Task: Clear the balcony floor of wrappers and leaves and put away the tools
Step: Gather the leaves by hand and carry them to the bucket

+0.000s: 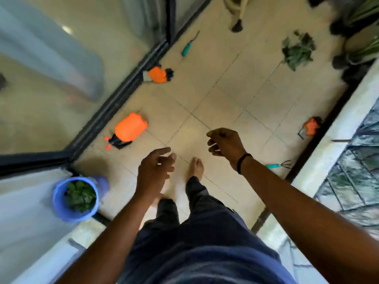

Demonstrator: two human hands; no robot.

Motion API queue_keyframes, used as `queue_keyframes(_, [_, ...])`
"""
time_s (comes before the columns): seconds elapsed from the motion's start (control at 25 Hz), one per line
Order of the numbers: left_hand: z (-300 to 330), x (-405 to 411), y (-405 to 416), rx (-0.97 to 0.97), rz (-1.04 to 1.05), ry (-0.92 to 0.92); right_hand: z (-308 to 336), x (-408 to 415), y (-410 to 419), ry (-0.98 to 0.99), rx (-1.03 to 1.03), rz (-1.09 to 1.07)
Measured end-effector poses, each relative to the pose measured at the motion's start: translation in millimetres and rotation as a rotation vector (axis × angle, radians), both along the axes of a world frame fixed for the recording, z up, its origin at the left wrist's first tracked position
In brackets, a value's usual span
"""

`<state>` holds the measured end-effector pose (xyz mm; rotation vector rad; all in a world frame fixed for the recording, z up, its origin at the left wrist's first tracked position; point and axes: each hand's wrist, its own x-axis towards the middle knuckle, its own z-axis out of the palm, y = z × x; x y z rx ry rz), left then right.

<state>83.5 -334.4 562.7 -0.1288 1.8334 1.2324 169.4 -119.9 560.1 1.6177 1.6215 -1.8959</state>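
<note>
My left hand [154, 171] and my right hand [224, 143] hang over the tiled floor with loosely curled fingers, both empty. A blue bucket [59, 208] holding green leaves stands at the lower left by the door frame. A pile of green leaves [297, 51] lies on the floor at the far right. An orange spray bottle [128, 129] lies on its side near the sliding door. Orange gloves [159, 74] lie farther along the door track. A teal-handled tool [188, 46] lies beyond them. A teal hand rake [277, 165] rests by the right wall.
An orange object [310, 126] sits against the right wall base. Potted plants [356, 37] crowd the far right corner. A hose and nozzle [238, 23] lie at the far end. The glass sliding door [61, 68] runs along the left, a low wall with a railing [348, 171] along the right.
</note>
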Motion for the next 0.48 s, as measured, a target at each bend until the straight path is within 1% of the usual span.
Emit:
queue_keyframes(0.08, [39,-5,25,-0.006,-0.03,-0.005,36,24,30,0.055,0.005,-0.053])
queue_keyframes(0.16, [64,-11,47,0.017,-0.067,-0.027,63,43,55,0.093,0.017,-0.101])
queue_keyframes(0.24, [86,-24,84,0.042,-0.077,0.022,86,55,96,0.147,0.055,-0.171])
queue_keyframes(0.4, [104,-53,141,0.043,-0.054,0.074,100,62,154,0.168,0.111,-0.309])
queue_keyframes(0.48, [111,-67,167,0.07,-0.083,0.083,104,51,176,0.194,0.118,-0.369])
